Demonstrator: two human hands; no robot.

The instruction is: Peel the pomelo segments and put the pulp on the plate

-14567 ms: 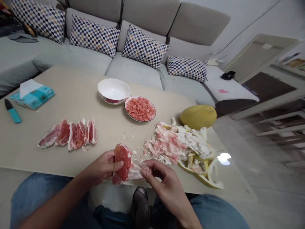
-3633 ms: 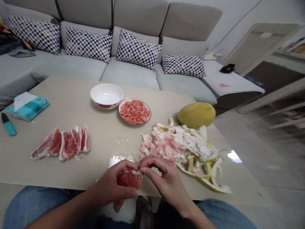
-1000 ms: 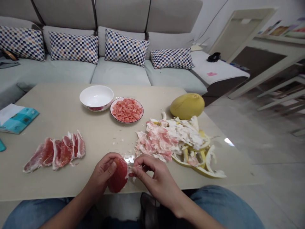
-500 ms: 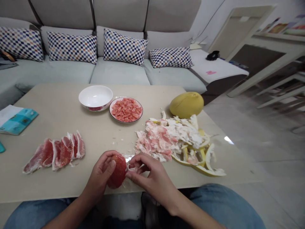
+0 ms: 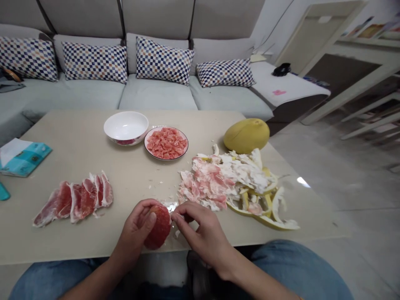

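A red pomelo segment [image 5: 158, 228] is gripped in my left hand [image 5: 136, 227], thumb on its near face, above the table's front edge. At its right side, my right hand [image 5: 200, 229] has thumb and forefinger pinched together. What lies between those fingertips is too small to make out. Left of my hands, several pomelo segments [image 5: 79, 198] with whitish skin lie in a row. Beyond my right hand spreads a heap of pink membrane and white pith [image 5: 215, 179], with yellow-green rind [image 5: 275, 223] at its right.
A plate of pink pomelo pulp [image 5: 167, 143] and a white bowl [image 5: 126, 127] stand at the table's far side. A whole pomelo [image 5: 246, 136] sits behind the peelings. A turquoise packet [image 5: 26, 158] lies at the left; a sofa [image 5: 156, 93] stands behind.
The segment in my left hand has shifted slightly right and turned. My right fingers have drawn closer together, and the pale membrane strip seen in them earlier is less visible.
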